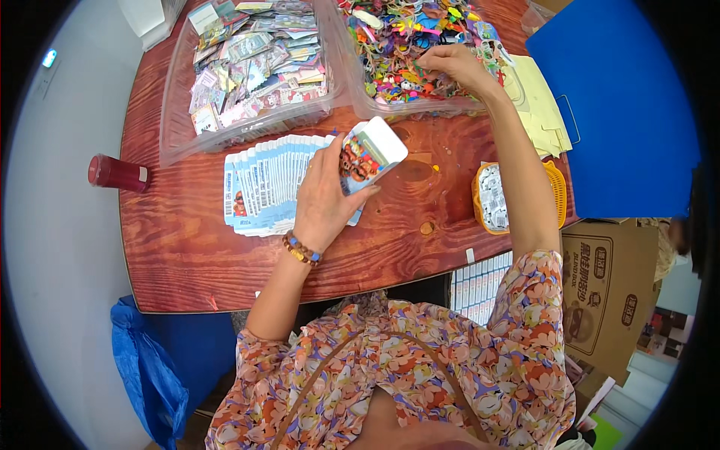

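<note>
L hand (324, 196) grips box (370, 155); R hand (450, 66) in toy bin (352, 75).

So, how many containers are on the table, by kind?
Clear plastic bins: 2, one with flat packets, one with colourful small pieces, where the right hand reaches.
Orange basket: 1.
Red cylinder lying on its side: 1.
Total: 4.
The left hand holds a small box.

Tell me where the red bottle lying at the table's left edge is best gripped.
Take the red bottle across its middle, from above. It lies on its side on the wooden table, long axis running left to right, so its round body is exposed on top and nothing crowds it.
</note>
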Demonstrator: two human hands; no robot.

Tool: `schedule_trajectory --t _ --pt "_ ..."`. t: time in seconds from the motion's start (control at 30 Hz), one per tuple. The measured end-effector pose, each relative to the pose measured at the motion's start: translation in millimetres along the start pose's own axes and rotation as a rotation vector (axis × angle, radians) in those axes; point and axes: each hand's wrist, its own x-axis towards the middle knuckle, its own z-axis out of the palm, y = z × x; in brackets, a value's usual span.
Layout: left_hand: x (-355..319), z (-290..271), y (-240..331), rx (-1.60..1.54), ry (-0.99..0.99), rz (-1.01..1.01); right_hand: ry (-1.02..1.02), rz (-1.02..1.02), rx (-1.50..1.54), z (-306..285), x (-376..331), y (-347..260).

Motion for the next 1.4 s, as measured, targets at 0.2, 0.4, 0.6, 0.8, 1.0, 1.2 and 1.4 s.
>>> schedule_trajectory --t 0.2,0.4,0.6,0.8,1.0,1.2,1.4 --pt "12 14 5 0.042 0.047 0.008 -0.140 -0.348 0.367 35 -73 -39" --pt "14 17 13 0.009 0.090 0.064 -0.075 -0.607 -0.381 68 -98 -51" --pt "8 7 8 0.044 0.043 0.019 0.579 -0.301 -0.441 5 -13 -36" --pt "-2 1 4 0.028 0.012 0.024 0.747 -0.269 -0.337 -20 60 -4" --pt "-11 -1 0 0.017 -0.033 -0.020 0.244 -0.252 -0.146 -22 6 -2" --pt "-3 12 9 -0.026 0.002 0.095 0.256 -0.208 0.043 -38 -54 -19" --pt "-6 21 20 0.006 0.016 0.128 -0.176 -0.210 0.190 -17 -140 -50"
